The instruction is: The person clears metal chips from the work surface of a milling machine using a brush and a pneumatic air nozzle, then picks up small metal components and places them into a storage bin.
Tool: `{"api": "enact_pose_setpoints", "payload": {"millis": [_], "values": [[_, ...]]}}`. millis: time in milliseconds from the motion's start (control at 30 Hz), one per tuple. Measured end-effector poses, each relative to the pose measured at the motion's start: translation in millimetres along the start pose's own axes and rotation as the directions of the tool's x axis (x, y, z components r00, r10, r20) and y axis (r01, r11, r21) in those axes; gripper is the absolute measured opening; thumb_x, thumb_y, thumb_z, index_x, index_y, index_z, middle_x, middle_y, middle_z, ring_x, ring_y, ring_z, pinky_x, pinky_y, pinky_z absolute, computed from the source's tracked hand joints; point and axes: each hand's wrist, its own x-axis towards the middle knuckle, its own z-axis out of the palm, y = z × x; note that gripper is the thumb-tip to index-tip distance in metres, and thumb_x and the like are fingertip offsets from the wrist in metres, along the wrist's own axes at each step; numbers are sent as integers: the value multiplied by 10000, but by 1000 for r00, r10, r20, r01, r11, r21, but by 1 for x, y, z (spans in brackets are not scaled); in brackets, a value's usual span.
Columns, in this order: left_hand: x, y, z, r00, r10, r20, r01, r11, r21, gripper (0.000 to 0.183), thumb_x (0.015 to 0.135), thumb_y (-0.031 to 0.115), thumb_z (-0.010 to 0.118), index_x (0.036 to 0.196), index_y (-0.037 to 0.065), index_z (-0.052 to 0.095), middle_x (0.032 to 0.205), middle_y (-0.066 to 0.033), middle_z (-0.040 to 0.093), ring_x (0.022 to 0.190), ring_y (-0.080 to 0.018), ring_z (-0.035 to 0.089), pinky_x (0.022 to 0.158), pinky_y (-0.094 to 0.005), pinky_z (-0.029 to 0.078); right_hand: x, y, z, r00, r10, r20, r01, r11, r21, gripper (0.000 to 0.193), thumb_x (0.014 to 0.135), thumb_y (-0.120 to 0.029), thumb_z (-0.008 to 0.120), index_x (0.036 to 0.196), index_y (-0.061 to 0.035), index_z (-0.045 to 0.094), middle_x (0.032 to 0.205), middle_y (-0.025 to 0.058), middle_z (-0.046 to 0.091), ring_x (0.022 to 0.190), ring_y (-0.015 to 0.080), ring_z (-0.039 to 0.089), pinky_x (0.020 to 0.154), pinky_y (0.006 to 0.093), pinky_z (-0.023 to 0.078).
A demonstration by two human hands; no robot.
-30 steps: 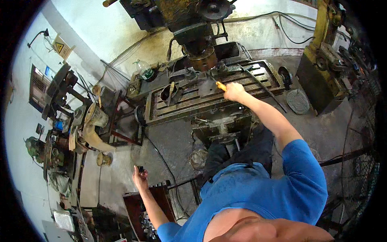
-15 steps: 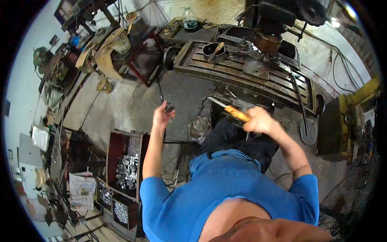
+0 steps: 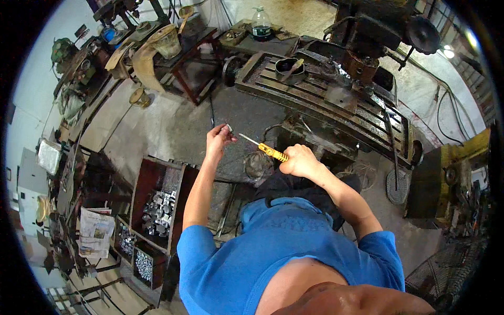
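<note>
My left hand is raised over the floor, its fingers pinching a small grey metal part. In my right hand is a yellow-handled tool with a slim, straight metal shaft. Whether it is a file or a screwdriver cannot be made out. Its shaft points left at the metal part, with a small gap between the tip and my left fingers. To the left of my body, a dark open box holds a heap of shiny metal pieces.
Ahead stands a machine with a slotted table, bearing a dark pot with a brush-like handle in it. A bottle stands behind. Smaller bins of metal pieces sit at lower left, beside newspaper. A fan-like grille is at lower right.
My right hand has brought the yellow-handled tool leftward, closer to my left hand. My left hand has turned and shifted slightly right. The whole view has also shifted a little.
</note>
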Motion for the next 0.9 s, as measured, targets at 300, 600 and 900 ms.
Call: {"api": "enact_pose_setpoints", "payload": {"millis": [300, 600, 900], "values": [[-12, 29, 42, 867, 365, 338, -482, 448, 753, 346, 704, 10, 628, 1041, -15, 556, 931, -143, 576, 813, -243, 600, 696, -315, 477, -13, 18, -7, 999, 32, -12, -32, 999, 4, 309, 513, -232, 562, 726, -27, 651, 697, 222, 591, 724, 374, 588, 671, 412, 480], [-11, 21, 60, 924, 270, 271, -381, 716, 585, 316, 743, 18, 634, 1017, -98, 529, 876, -126, 596, 773, -196, 616, 650, -275, 483, -40, 27, -33, 994, 16, 112, -21, 999, 45, 344, 508, -233, 566, 749, -1, 644, 739, 226, 607, 744, 366, 603, 662, 409, 491], [19, 28, 152, 964, 11, 265, -45, 992, 122, 198, 793, 108, 627, 881, -44, 535, 704, -97, 573, 535, -170, 583, 501, -315, 481, -97, 88, -62, 983, 179, -39, -180, 983, -26, 357, 508, -253, 567, 732, 16, 641, 718, 234, 607, 708, 350, 614, 671, 399, 501]]}}
